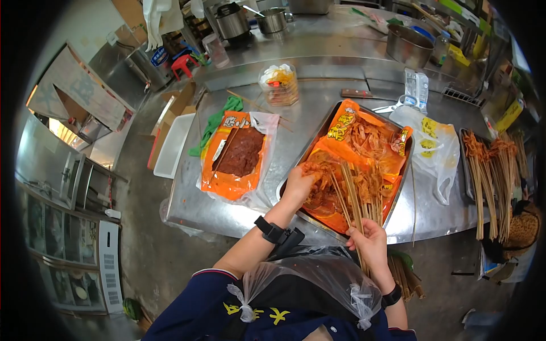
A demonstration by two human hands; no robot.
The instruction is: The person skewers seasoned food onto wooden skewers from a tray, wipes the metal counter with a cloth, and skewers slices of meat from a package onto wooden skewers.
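My left hand [301, 183] is at the left side of a metal tray [282, 184], its fingers closed among orange-red sauced slices [321, 170]. Exactly how many slices it grips is hidden. With its fingers around the lower ends of several bamboo skewers [354, 199], my right hand [369, 241] is at the tray's near edge. The skewers' upper ends lie over the slices, and some in the tray carry folded slices. An opened orange food packet [341, 133] lies in the tray under and behind the slices.
Left of the tray lies another orange packet with dark red meat [242, 153], beside a green cloth [217, 122]. A plastic tub [280, 88], a knife [356, 93], scissors [398, 104] and a white plastic bag [435, 153] are behind and right. Loaded skewers [483, 187] rest at far right.
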